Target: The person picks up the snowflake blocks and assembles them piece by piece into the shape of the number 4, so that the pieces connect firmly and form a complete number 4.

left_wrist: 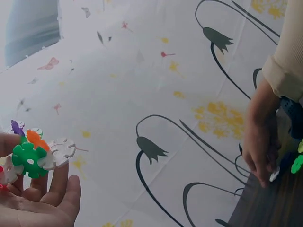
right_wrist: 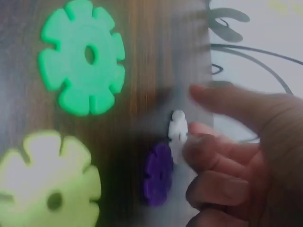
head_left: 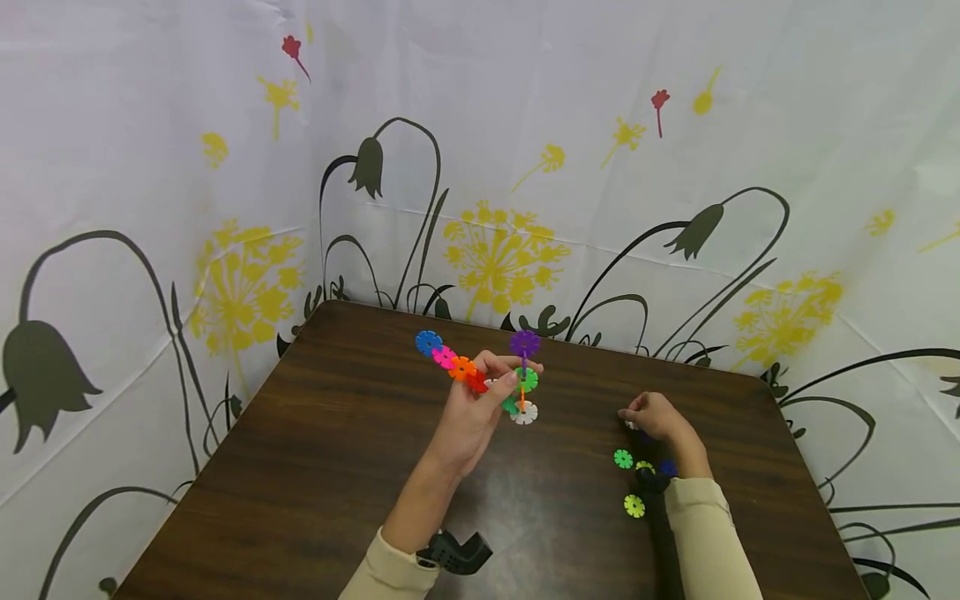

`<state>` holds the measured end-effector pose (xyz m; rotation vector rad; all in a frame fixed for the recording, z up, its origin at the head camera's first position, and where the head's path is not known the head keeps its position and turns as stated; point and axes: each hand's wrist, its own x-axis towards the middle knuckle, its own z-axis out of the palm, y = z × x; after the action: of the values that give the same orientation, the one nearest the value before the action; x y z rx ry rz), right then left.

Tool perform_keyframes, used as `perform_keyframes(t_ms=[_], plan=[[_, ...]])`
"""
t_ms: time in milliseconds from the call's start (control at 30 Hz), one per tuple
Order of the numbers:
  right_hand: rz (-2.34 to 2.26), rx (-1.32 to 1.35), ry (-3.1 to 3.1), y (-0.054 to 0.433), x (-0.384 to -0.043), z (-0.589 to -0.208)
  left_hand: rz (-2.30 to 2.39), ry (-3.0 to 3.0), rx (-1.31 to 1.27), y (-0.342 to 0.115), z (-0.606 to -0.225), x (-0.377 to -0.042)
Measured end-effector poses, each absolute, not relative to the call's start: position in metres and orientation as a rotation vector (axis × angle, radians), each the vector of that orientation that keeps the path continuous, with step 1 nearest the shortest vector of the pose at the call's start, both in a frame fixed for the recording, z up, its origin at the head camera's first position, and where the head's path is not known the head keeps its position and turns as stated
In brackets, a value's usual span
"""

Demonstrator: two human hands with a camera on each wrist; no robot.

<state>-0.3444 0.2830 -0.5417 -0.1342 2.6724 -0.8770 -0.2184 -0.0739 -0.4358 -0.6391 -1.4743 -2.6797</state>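
Note:
My left hand (head_left: 468,417) is raised over the table and pinches a joined build of interlocking plastic flower discs (head_left: 462,368). Blue, pink, orange and red discs run off to its left; purple, green and white ones stand at its right. In the left wrist view a green disc (left_wrist: 29,160) and a white disc (left_wrist: 61,153) show beside the fingers. My right hand (head_left: 660,421) is low at the table's right side. Its fingertips are at a loose white disc (right_wrist: 178,135), which looks tilted beside a purple disc (right_wrist: 159,175); the thumb (right_wrist: 222,101) is apart from it.
Loose green (head_left: 623,459), yellow-green (head_left: 634,506) and blue (head_left: 668,468) discs lie near my right wrist. The dark wooden table (head_left: 315,467) meets a flower-printed cloth (head_left: 480,167) at its back edge. A black wrist camera (head_left: 459,553) sits on my left wrist.

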Motion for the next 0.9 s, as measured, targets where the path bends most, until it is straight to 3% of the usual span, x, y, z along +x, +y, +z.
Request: perform_keyframes(t_ms=[600,900], plan=[[-0.986,-0.042,2.617,0.299,-0.342,-0.549,-2.786,-1.396,-0.682,-0.073,-0.436,-0.217],[-1.175,-0.198,2.659,0.285,-0.333,-0.504,-2.730,-1.476,-0.616,-0.071,-0.433,-0.215]])
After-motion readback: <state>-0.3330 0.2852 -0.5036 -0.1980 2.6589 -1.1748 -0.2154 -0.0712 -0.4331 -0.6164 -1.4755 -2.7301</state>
